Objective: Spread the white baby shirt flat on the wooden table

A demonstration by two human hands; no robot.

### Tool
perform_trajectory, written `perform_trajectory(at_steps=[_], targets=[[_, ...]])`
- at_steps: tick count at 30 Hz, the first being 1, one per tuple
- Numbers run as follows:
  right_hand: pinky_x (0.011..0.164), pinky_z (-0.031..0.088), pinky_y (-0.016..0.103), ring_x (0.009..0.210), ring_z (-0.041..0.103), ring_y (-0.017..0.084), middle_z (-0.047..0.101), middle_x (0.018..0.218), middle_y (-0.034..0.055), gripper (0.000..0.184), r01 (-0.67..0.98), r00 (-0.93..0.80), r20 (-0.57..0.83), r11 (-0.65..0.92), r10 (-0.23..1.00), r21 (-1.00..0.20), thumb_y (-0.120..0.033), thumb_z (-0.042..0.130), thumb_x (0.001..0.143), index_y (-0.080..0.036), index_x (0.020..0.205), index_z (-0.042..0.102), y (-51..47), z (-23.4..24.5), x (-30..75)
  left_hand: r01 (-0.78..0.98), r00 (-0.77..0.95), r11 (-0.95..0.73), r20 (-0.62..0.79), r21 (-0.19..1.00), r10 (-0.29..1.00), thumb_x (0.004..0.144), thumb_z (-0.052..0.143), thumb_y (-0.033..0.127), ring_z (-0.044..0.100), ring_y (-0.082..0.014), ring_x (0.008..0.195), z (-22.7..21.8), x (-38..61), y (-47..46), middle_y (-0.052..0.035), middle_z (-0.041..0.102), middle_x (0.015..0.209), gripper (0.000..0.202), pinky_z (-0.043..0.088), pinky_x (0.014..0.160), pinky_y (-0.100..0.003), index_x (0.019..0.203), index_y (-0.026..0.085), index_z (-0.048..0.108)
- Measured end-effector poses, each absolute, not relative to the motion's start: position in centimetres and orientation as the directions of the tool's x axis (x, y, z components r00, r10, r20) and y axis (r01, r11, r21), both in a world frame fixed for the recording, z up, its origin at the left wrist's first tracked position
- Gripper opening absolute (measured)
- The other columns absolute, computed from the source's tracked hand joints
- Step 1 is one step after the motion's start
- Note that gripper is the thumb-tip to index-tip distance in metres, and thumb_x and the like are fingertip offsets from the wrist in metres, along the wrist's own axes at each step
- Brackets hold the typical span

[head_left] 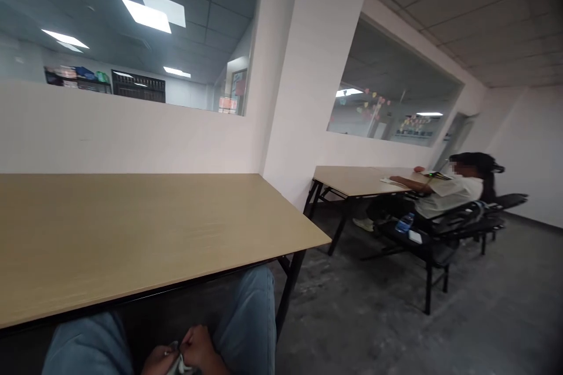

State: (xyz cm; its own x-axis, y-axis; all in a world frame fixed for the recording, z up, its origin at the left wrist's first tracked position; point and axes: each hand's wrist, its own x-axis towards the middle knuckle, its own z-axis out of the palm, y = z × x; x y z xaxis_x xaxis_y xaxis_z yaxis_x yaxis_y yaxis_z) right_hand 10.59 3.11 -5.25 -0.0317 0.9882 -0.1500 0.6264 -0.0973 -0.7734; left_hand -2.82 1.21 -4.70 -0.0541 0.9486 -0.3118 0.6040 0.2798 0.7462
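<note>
Both of my hands sit low at the bottom edge of the head view, between my knees in blue jeans and below the table's front edge. My left hand [155,361] and my right hand [197,348] are closed together on a small pale grey-white item [178,363] that looks like cloth; most of it is cut off by the frame. The wooden table [132,228] stretches in front of me, above my hands.
A white wall with glass windows runs behind the table, and a white pillar [303,99] stands at its right end. Farther right, another person [444,193] sits on a black chair at a second wooden table [352,179]. Grey concrete floor lies to the right.
</note>
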Motion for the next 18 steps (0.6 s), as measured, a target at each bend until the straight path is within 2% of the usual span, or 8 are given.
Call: perform_trajectory(at_steps=[6, 11, 18], targets=[[0.064, 0.05, 0.028, 0.061, 0.066, 0.021, 0.055, 0.048, -0.0023, 0.014, 0.573, -0.085, -0.19, -0.108, 0.978, -0.813, -0.007, 0.058, 0.056, -0.018, 0.048, 0.061, 3.2, -5.1, 10.6, 0.593, 0.013, 0.236, -0.302, 0.77, 0.953, 0.06, 0.066, 0.058, 0.069, -0.0353, 0.088, -4.7, -3.2, 1.4, -0.0015, 0.063, 0.057, 0.038, 0.052, 0.07, -0.033, 0.047, 0.022, 0.06], [0.06, 0.047, 0.025, 0.061, 0.066, 0.02, 0.058, 0.05, -0.0019, 0.014, 0.589, -0.077, -0.209, -0.124, 0.975, -0.798, -0.006, 0.061, 0.056, -0.017, 0.047, 0.061, 2.9, -4.5, 10.7, 0.572, 0.018, 0.237, -0.3, 0.786, 0.954, 0.062, 0.066, 0.054, 0.07, -0.0354, 0.087, -2.9, -2.8, 0.9, -0.0016, 0.066, 0.059, 0.035, 0.054, 0.071, -0.034, 0.048, 0.022, 0.062], [0.067, 0.05, 0.028, 0.068, 0.069, 0.023, 0.058, 0.047, 0.0002, 0.019, 0.596, -0.068, -0.137, -0.07, 0.988, -0.8, -0.018, 0.07, 0.06, -0.019, 0.043, 0.06, 2.7, -3.5, 10.9, 0.578, 0.02, 0.238, -0.305, 0.781, 0.952, 0.06, 0.07, 0.05, 0.069, -0.034, 0.09, -2.2, -2.4, 0.8, -0.0018, 0.071, 0.068, 0.03, 0.053, 0.072, -0.032, 0.054, 0.02, 0.068]])
